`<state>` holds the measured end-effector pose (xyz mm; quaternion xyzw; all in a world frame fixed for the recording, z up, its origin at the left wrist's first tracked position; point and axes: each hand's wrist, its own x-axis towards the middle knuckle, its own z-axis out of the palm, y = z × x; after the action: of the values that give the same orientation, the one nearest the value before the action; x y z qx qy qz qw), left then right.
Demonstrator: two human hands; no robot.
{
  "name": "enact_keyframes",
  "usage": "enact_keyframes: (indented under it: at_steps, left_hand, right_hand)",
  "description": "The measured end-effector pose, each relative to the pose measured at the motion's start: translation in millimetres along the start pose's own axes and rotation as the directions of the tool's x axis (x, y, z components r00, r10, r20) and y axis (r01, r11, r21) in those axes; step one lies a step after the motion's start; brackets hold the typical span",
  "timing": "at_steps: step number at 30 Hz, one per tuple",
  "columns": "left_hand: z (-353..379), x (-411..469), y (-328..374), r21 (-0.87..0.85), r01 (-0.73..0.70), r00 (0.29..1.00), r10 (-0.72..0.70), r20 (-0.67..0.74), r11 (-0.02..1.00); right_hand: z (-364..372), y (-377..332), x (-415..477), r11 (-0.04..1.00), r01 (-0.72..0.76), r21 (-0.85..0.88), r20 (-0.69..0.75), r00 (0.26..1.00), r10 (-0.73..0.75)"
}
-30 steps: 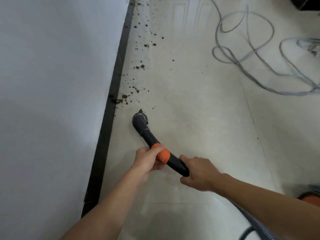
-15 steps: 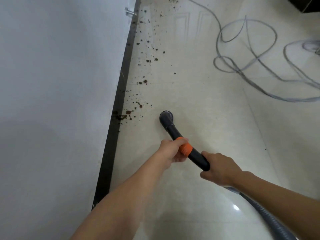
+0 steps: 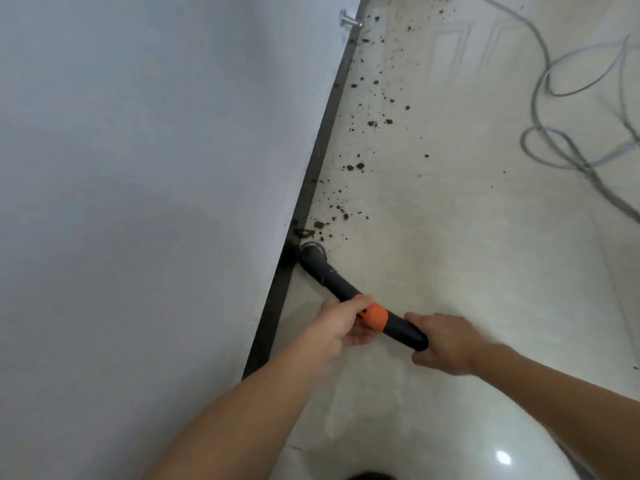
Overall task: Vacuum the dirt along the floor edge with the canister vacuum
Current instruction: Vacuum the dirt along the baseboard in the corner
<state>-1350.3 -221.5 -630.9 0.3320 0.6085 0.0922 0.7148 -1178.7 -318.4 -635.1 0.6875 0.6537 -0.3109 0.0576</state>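
Our left hand [image 3: 341,325] and right hand [image 3: 446,342] both wrap fingers round the wand [image 3: 332,278], its mouth at the baseboard [image 3: 311,188], just beside dirt [image 3: 318,224].

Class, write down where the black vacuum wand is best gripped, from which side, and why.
Grip the wand on its straight rear stretch, at the orange collar and behind it, from the near end, as the left hand and right hand do. It is slim and round; the bent nozzle sits at the baseboard.
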Motion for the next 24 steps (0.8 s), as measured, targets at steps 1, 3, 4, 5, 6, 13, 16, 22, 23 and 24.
enact_keyframes:
  at_steps: [1, 3, 4, 5, 6, 13, 16, 22, 23, 24]
  left_hand:
    - [1.1, 12.1, 9.1, -0.012, -0.027, 1.000, 0.026, -0.009, 1.000]
    - [-0.3, 31.6, 25.8, -0.026, -0.068, 0.997, 0.067, -0.042, 0.997]
    - [-2.7, 35.2, 28.8, -0.025, -0.074, 0.996, 0.072, -0.058, 0.997]
    - [-5.8, 35.6, 27.7, -0.019, -0.071, 0.995, 0.070, -0.066, 0.997]
    - [-8.7, 32.4, 23.4, -0.005, -0.066, 0.995, 0.065, -0.072, 0.998]
    - [-13.4, 39.5, 42.1, 0.014, -0.076, 0.996, 0.077, -0.050, 0.997]
    - [-15.7, 66.3, 80.3, -0.020, -0.138, 0.988, 0.136, -0.079, 0.990]
    - [-20.5, 41.0, 34.7, 0.040, -0.076, 0.987, 0.081, -0.138, 0.996]
    - [-18.6, 27.5, 14.8, 0.039, -0.062, 0.988, 0.066, -0.138, 0.997]
    - [-15.3, 13.5, -3.7, 0.034, -0.052, 0.991, 0.056, -0.122, 0.998]
  right_hand:
    - [-3.3, 1.7, 11.2, 0.999, -0.025, 0.020, -0.021, 0.999, 0.025]
    - [-9.7, 0.3, 31.1, 0.997, -0.051, 0.063, -0.054, 0.997, 0.054]
    - [-10.1, -1.3, 37.3, 0.997, -0.048, 0.068, -0.057, 0.997, 0.052]
    - [-8.0, -3.2, 40.2, 0.997, -0.037, 0.065, -0.053, 0.998, 0.041]
    - [-3.7, -5.0, 40.0, 0.998, -0.024, 0.054, -0.045, 0.999, 0.027]
    - [-16.0, -10.3, 52.8, 0.997, -0.045, 0.066, -0.036, 0.998, 0.048]
    - [-39.5, -23.4, 80.5, 0.982, -0.091, 0.164, -0.076, 0.992, 0.105]
    - [-14.1, -26.8, 41.8, 0.993, -0.045, 0.109, -0.034, 0.998, 0.049]
    - [-2.7, -23.3, 26.5, 0.997, -0.022, 0.069, -0.014, 1.000, 0.023]
    - [8.1, -20.3, 12.0, 1.000, -0.006, 0.024, 0.008, 1.000, 0.006]
